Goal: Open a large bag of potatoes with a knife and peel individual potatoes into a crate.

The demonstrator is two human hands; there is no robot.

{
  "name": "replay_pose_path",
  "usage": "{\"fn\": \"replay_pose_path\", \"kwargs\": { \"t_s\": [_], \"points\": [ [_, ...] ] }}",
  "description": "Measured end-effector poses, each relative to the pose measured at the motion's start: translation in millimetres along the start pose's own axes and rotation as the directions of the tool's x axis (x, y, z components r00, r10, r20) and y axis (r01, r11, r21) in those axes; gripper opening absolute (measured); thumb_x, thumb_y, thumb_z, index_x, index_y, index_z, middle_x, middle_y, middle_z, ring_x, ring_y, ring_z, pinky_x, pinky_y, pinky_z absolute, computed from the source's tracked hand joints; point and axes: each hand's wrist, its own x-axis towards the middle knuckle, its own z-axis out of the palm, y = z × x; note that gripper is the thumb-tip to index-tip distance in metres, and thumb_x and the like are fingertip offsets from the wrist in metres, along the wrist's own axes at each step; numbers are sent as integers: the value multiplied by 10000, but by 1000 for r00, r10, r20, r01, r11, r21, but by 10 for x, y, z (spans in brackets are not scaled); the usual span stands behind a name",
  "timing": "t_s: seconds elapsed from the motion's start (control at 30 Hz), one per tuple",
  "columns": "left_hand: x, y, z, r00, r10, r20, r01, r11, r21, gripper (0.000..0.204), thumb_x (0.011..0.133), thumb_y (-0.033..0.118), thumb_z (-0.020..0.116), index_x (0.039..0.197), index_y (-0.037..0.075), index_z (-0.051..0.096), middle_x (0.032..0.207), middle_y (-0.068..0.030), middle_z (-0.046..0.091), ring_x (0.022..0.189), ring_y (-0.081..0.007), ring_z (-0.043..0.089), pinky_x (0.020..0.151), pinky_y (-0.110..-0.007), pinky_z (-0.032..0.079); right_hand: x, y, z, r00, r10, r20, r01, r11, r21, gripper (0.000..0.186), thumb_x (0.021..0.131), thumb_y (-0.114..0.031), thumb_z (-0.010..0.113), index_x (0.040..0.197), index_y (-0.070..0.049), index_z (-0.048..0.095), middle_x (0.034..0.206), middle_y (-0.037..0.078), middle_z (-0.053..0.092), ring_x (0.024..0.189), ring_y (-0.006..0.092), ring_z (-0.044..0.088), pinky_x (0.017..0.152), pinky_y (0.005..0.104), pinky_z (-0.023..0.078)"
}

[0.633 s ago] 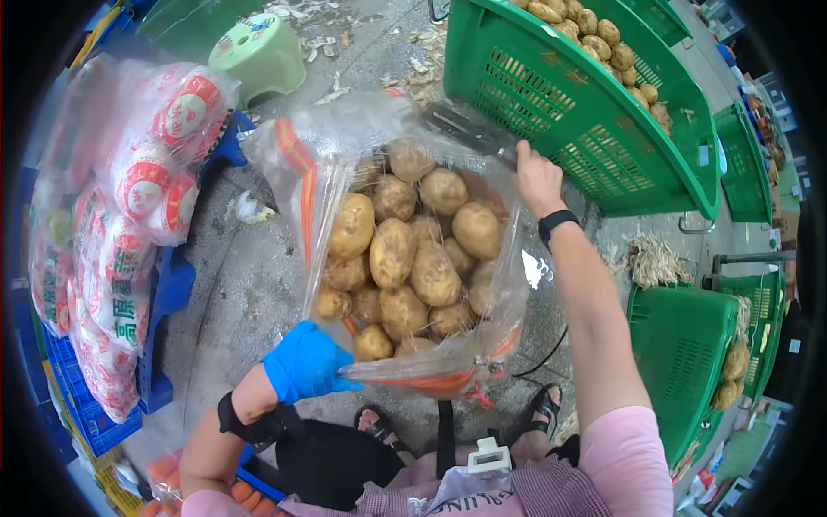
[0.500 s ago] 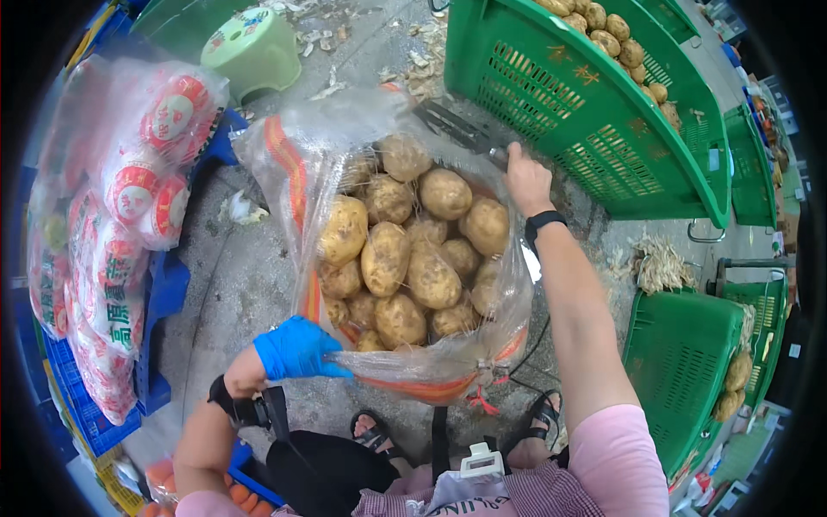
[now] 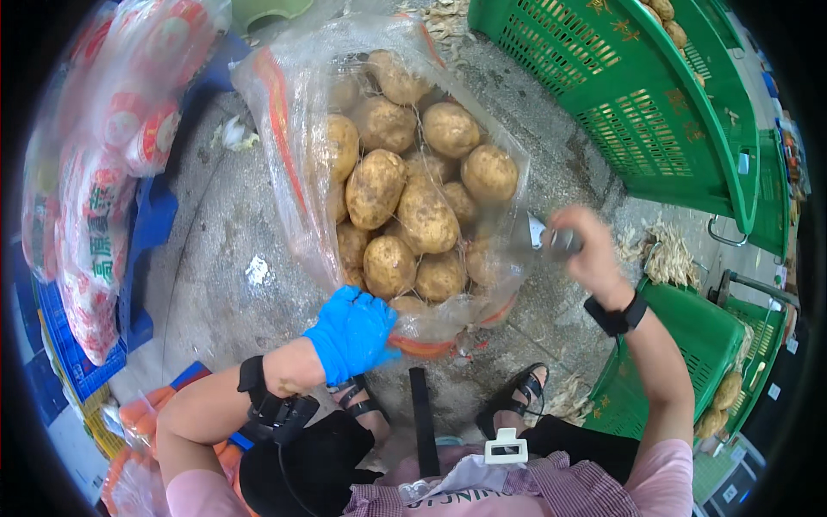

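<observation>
A clear plastic mesh sack [image 3: 274,142] with red-orange stripes stands in front of me, its mouth spread wide. Large muddy potatoes [image 3: 428,217] fill it. My left hand [image 3: 351,334], in a blue glove, is closed on the sack's near left rim. Bare and at the sack's right side, my right hand [image 3: 594,258] is wrapped round a knife [image 3: 562,245] by its dark handle. The blade points left over the sack's right edge and is smeared by motion, so its exact shape is unclear.
Green slotted crates [image 3: 564,56] holding potatoes stand at the far right, and another crate [image 3: 680,345] is nearer on the right. Red-and-white plastic packages [image 3: 103,198] lie on blue pallets at left. Orange carrots [image 3: 142,422] sit at the lower left, and peelings [image 3: 668,254] litter the floor.
My right hand has drawn the knife back from the sack's far right side toward me. My left hand has shifted right along the near rim. The view has shifted too.
</observation>
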Motion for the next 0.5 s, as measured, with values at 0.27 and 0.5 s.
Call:
{"fn": "replay_pose_path", "kwargs": {
  "t_s": [0.27,0.5],
  "points": [
    [-139,194,243,949,-11,-315,54,990,129,225,661,327,554,726,116,515,710,-51,508,777,-203,487,806,-339,328,-590,-298,585,841,-330,428,414,903,-117,309,452,-143,632,716,-87,484,988,69,510,1049,228,405,961,420,208],
    [-339,332,302,885,-66,-461,227,926,303,161,658,301,559,693,155,502,685,-9,488,775,-171,484,831,-411,307,-909,-460,639,873,-360,330,412,905,-103,307,442,-177,633,686,-80,473,677,51,488,705,217,505,868,379,323]
  ]
}}
